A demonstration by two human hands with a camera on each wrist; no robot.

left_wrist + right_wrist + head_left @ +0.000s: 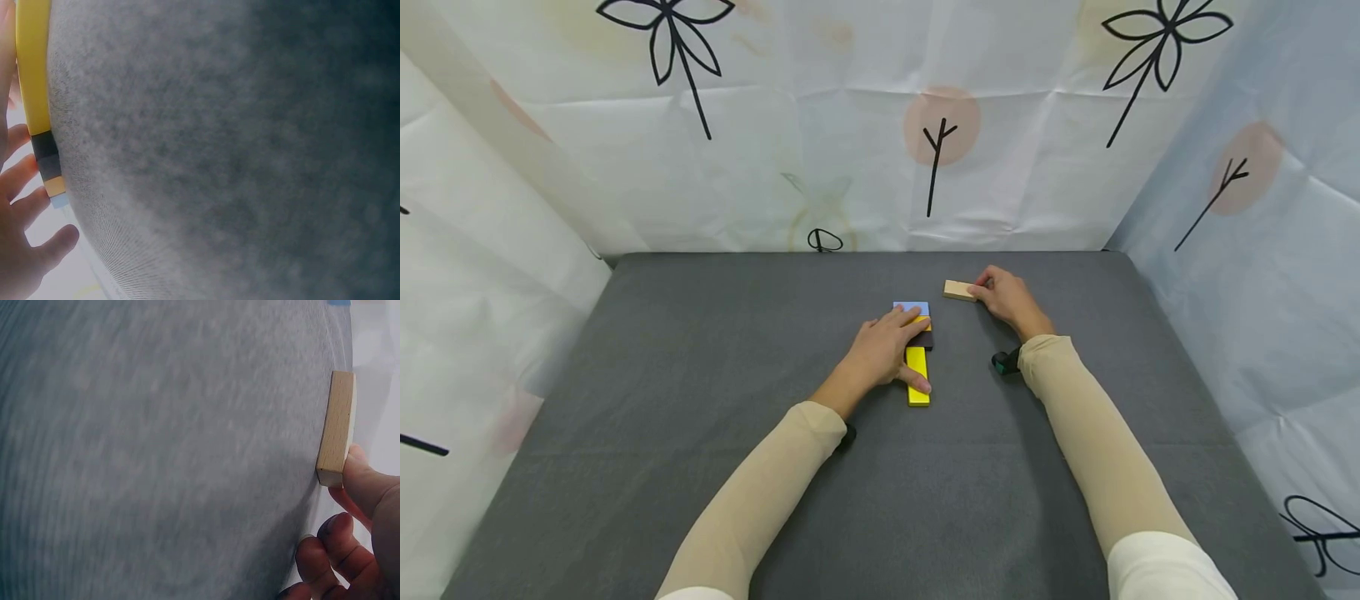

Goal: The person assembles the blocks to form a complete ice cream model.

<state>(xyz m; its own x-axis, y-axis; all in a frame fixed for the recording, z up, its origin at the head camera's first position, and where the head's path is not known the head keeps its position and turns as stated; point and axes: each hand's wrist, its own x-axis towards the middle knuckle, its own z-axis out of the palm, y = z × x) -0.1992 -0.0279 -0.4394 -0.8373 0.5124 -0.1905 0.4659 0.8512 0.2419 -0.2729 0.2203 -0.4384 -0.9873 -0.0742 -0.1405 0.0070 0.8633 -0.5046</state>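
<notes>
A short line of blocks lies flat on the grey table: light blue (910,307) at the far end, then orange-yellow (55,185), black (922,342) and a long yellow block (917,364) nearest me. My left hand (880,350) rests over this line from the left, fingers spread across the far blocks and thumb on the yellow one. It covers parts of them. To the right of the blue end, my right hand (1006,298) pinches the right end of a plain wooden block (958,290) between thumb and finger. In the right wrist view, that wooden block (336,425) lies on the cloth.
The grey cloth-covered table (700,333) reaches to a white printed curtain (850,150) at the back, with more curtain at both sides. A dark wrist device (1006,362) sits under the right wrist.
</notes>
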